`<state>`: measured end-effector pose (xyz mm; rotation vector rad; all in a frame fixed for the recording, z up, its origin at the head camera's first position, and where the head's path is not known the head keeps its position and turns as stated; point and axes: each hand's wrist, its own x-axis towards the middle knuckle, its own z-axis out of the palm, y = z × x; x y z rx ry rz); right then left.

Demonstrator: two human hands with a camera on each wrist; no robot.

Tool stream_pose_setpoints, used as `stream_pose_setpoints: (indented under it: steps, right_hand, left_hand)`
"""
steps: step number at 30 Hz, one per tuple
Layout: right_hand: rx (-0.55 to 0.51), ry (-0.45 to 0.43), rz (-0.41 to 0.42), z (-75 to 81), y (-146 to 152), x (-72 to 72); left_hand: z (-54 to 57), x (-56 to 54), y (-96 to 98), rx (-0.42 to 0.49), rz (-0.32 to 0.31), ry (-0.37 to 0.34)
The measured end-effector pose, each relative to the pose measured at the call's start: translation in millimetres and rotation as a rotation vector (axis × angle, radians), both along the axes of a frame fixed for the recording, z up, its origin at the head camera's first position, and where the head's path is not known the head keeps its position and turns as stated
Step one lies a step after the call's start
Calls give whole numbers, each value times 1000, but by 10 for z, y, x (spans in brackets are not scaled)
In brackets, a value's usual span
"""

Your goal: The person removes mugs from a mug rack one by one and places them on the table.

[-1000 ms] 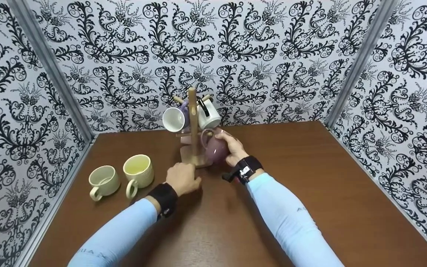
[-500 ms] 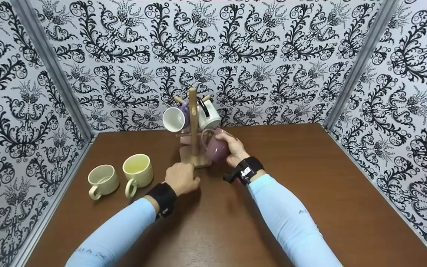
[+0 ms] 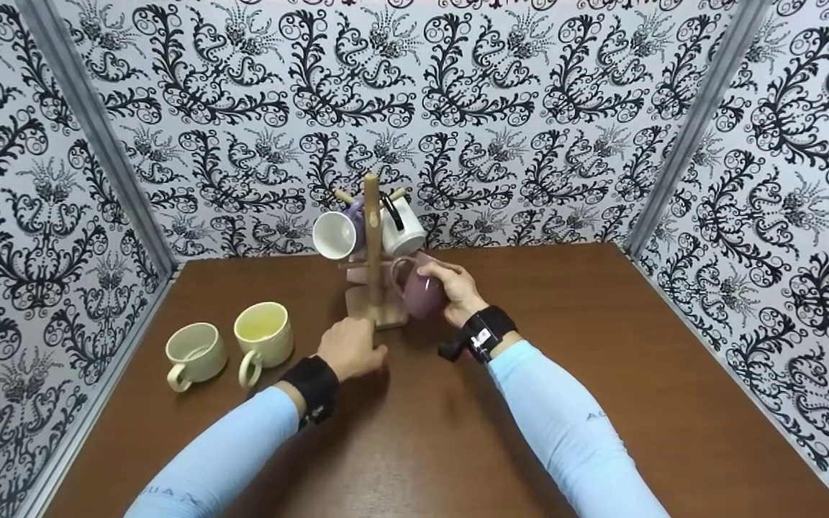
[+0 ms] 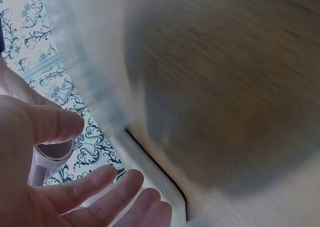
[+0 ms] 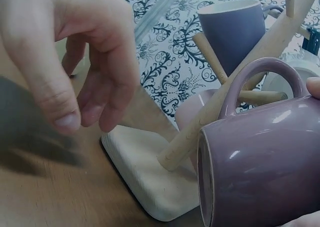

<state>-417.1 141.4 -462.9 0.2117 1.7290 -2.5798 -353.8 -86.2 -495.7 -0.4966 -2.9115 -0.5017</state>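
Observation:
My right hand (image 3: 459,289) grips a mauve mug (image 3: 423,293) by its body at the right side of a wooden mug tree (image 3: 373,252). The mug lies tilted, its handle (image 5: 267,67) towards the post. A peg (image 5: 262,97) shows through the handle's loop; I cannot tell whether the handle hangs on it. My left hand (image 3: 348,348) is at the near edge of the wooden base (image 5: 155,172), fingers loosely bent and holding nothing. Whether it touches the base is unclear. A purple mug with white inside (image 3: 335,235) and a white mug with black handle (image 3: 403,226) hang on upper pegs.
A pale green cup (image 3: 196,352) and a cream cup with yellow inside (image 3: 263,334) stand upright on the brown table (image 3: 565,403), left of my left hand. A pink mug (image 5: 192,107) is partly hidden behind the post. Patterned walls (image 3: 501,108) enclose the table's back and sides.
The head view has shifted slightly. My right hand and the mauve mug have moved barely to the right of the post; the left hand keeps its place by the base.

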Motion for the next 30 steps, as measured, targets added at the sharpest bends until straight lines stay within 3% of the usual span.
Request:
stream_pose_setpoints:
  steps: [6,9,13,16,25,30]
  right_hand:
    - [36,55,-37,2,-25,-10]
    - [57,89,-16,-2,-25,5]
    - [93,140,17,-12,-30,19]
    - [131,161,-4,-22,-31,11]
    - [191,183,-19,-1,-21,43]
    - [210,155,-42,1,1,95]
  left_hand:
    - [3,-18,-13,52,-13,2]
    - [6,-27,-29,111,-40,-9]
    - [69,-27,-35,197,-83,-46]
    - [130,-27,-32,236,-102,-64]
    - [171,-52,-51,331,-84,-83]
    - [203,-50,-55,367,-78,-87]
